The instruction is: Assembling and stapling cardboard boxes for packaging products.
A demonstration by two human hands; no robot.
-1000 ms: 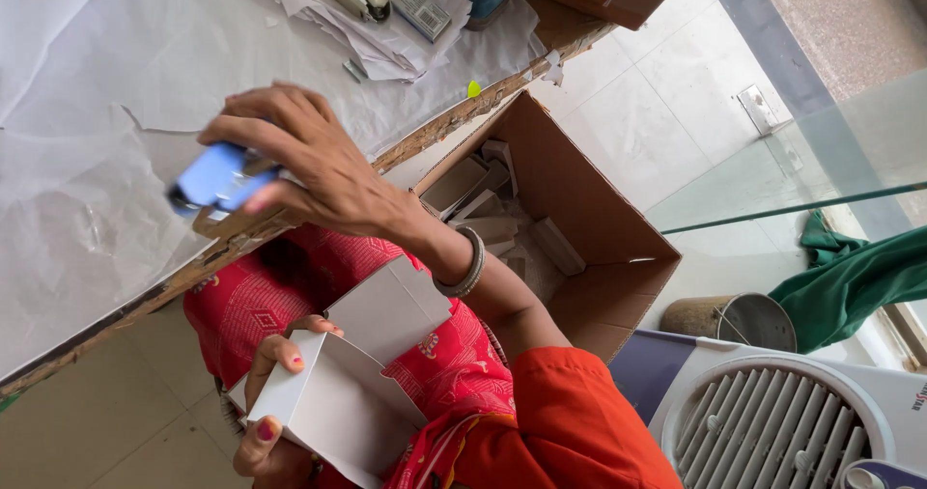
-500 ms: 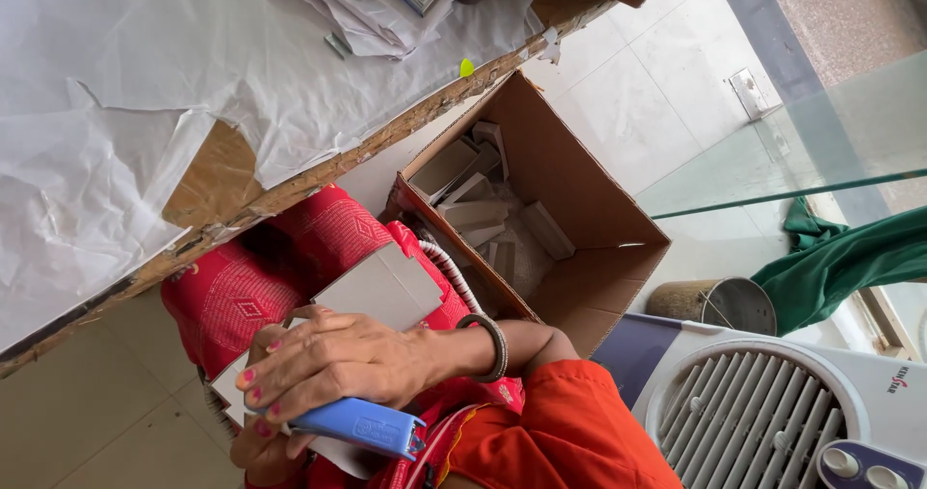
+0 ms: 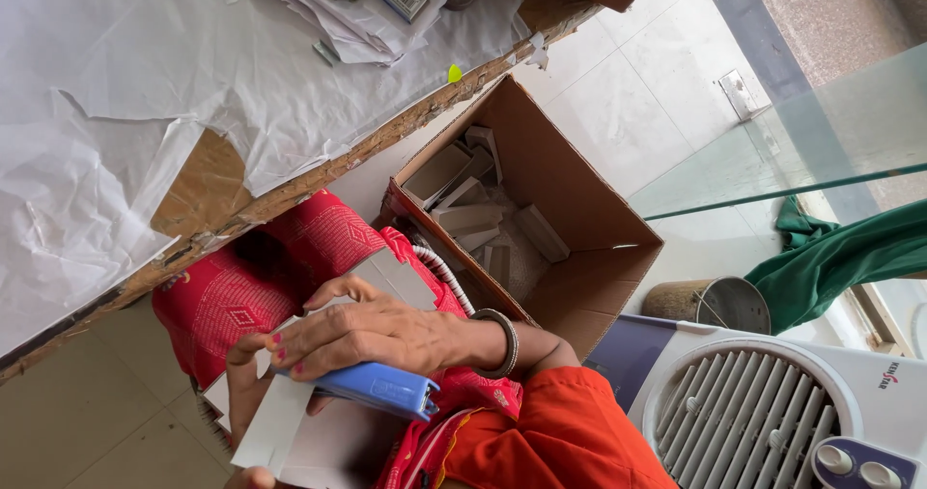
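My right hand [image 3: 377, 330], with a metal bangle at the wrist, is shut on a blue stapler [image 3: 381, 391] and rests over a white folded card piece [image 3: 290, 436] in my lap. My left hand [image 3: 246, 378] holds that card from underneath at its left edge; only some fingers with pink nails show. The stapler lies along the card's edge, under my right palm. Red patterned cloth [image 3: 232, 296] covers my lap below the card.
A paper-covered wooden table [image 3: 193, 93] fills the upper left, with papers and small items at its far end. An open cardboard box [image 3: 579, 209] with several pale blocks stands on the floor. A white air cooler [image 3: 772, 412], metal can [image 3: 715, 306] and green cloth [image 3: 840, 257] lie right.
My right hand carried the blue stapler from the table edge down to my lap and now presses it on the white card. The left hand kept holding the card.
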